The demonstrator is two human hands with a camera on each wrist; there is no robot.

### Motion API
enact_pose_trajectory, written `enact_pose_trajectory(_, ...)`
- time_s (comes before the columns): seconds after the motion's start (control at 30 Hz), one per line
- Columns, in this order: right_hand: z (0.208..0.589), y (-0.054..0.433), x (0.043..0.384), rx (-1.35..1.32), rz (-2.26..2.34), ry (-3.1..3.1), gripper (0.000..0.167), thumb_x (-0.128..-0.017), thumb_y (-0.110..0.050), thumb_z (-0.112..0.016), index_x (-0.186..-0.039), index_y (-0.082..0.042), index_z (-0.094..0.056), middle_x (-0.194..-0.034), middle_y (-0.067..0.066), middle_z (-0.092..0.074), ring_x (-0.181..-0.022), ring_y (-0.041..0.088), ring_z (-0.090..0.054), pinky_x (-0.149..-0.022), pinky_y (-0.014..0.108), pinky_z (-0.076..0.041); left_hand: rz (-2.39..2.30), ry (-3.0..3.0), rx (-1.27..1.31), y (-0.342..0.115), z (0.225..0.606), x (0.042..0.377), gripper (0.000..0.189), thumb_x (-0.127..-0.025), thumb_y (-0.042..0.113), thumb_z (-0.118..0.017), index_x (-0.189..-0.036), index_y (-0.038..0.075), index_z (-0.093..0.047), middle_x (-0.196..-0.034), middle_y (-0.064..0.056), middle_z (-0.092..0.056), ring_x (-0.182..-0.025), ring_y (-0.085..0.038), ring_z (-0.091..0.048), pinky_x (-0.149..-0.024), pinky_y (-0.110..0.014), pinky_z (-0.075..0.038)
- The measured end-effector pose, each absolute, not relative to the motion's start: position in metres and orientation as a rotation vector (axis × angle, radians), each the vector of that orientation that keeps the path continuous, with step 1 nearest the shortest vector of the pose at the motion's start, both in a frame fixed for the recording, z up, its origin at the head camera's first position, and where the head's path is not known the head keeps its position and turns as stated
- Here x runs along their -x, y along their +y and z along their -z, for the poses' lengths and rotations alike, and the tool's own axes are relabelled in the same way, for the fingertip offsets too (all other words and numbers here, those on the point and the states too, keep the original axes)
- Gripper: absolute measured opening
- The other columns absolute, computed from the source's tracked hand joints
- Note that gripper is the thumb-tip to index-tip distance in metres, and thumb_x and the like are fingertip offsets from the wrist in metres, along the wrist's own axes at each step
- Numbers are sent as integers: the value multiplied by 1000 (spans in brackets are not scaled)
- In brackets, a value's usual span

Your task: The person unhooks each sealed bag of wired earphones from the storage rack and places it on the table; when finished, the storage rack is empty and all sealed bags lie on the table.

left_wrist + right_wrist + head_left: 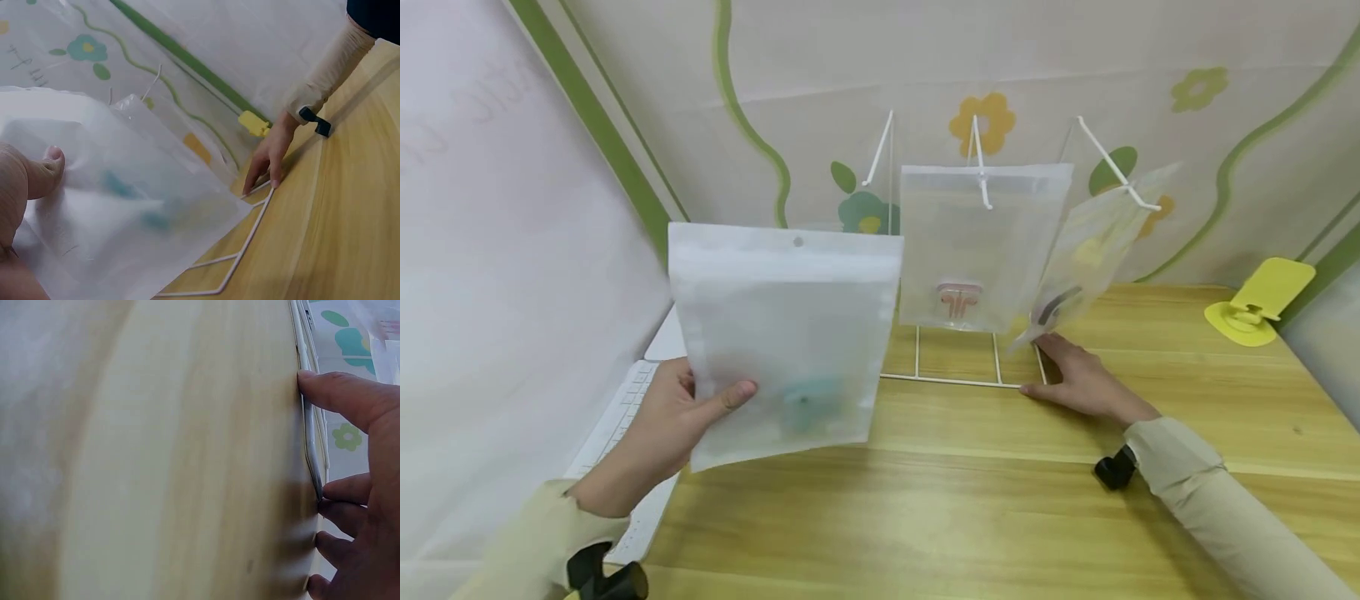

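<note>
The left grip (673, 414) pinches a frosted bag (782, 333) above the tabletop (925, 525), at the front left of the white wire rack (955, 382). The right grip (1075, 379), spread, touches the rack's base. Curtain (467, 275) lettering (493, 93) is too faint to read.

Beige sleeves (1232, 508), black wrist-worn devices (1115, 468), bare hands (1082, 382).

A white keyboard (623, 408) lies left, a yellow stand (1273, 287) right.

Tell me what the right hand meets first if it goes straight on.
The rack: the right hand already touches its base corner. Next, probably the right bag, though depth is unclear.
</note>
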State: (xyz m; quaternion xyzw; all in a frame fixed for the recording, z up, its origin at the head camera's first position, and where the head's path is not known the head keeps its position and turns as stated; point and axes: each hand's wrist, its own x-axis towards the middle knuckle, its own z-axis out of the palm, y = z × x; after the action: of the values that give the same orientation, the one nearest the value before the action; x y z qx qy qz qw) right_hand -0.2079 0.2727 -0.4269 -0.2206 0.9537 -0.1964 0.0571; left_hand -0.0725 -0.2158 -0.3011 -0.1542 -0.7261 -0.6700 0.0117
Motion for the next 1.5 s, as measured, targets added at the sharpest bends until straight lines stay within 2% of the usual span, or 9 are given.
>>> enact_pose_trajectory(0.13,425,273,206,613,574,2853,94,-86,-54,-65,-150,2,-26,-155,31,-21,-142,51,-19,-106,73,-19,2108,-2378,275,-237,319,55,27,-93,-3,-58,-110,16,-68,-106,7,-72,-93,-9,-69,-74,-25,-57)
enact_pose_trajectory(0.37,427,281,204,708,606,2931,93,-85,-48,-70,-154,-7,-22,-157,26,-23,-138,52,-27,-103,72,-26,2355,-2512,-69,-240,357,30,18,-100,13,-52,-117,11,-55,-105,4,-71,-93,-22,-72,-76,-42,-59)
enact_pose_trajectory(0.6,427,284,205,766,633,2948,92,-83,-45,-73,-153,-8,-25,-155,26,-26,-136,53,-32,-103,69,-31,2372,-2601,-327,-237,384,22,43,-95,24,-61,-128,-1,-48,-106,-3,-69,-93,-23,-71,-77,-41,-59)
enact_pose_trajectory(0.77,426,282,205,733,612,2933,92,-84,-46,-71,-152,-4,-26,-155,28,-26,-137,52,-30,-104,69,-29,2172,-2720,-348,-234,396,23,49,-92,23,-65,-127,-8,-49,-108,-14,-68,-89,-22,-70,-74,-35,-59)
enact_pose_trajectory(0.93,424,278,205,714,583,2905,90,-86,-47,-69,-151,-1,-27,-154,30,-24,-139,52,-26,-105,70,-26,1688,-2881,-412,-229,399,20,47,-85,21,-74,-121,-6,-57,-107,-18,-67,-86,-19,-65,-69,-30,-56)
enact_pose_trajectory(1.1,423,276,205,711,586,2899,89,-86,-46,-69,-150,0,-28,-154,30,-24,-139,52,-26,-105,71,-25,1275,-3007,-379,-230,397,20,68,-80,29,-78,-131,-4,-48,-119,-25,-63,-101,-31,-64,-81,-45,-55)
enact_pose_trajectory(1.33,426,276,208,771,609,2920,92,-85,-45,-71,-152,-3,-24,-155,28,-24,-137,52,-29,-103,70,-28,873,-3029,-275,-230,400,20,90,-77,24,-80,-146,-2,-29,-128,-35,-54,-109,-49,-59,-84,-56,-52)
enact_pose_trajectory(1.43,428,275,208,788,604,2923,92,-85,-44,-71,-152,-3,-24,-155,28,-24,-137,52,-29,-103,70,-28,707,-2976,-162,-226,404,18,79,-76,19,-82,-141,0,-42,-123,-33,-57,-100,-47,-62,-81,-55,-52)
enact_pose_trajectory(1.5,429,275,208,790,602,2919,92,-85,-44,-71,-152,-2,-23,-155,29,-23,-138,52,-29,-104,70,-28,608,-2932,-92,-223,405,17,63,-75,16,-82,-129,1,-56,-117,-29,-58,-94,-40,-62,-77,-50,-52)
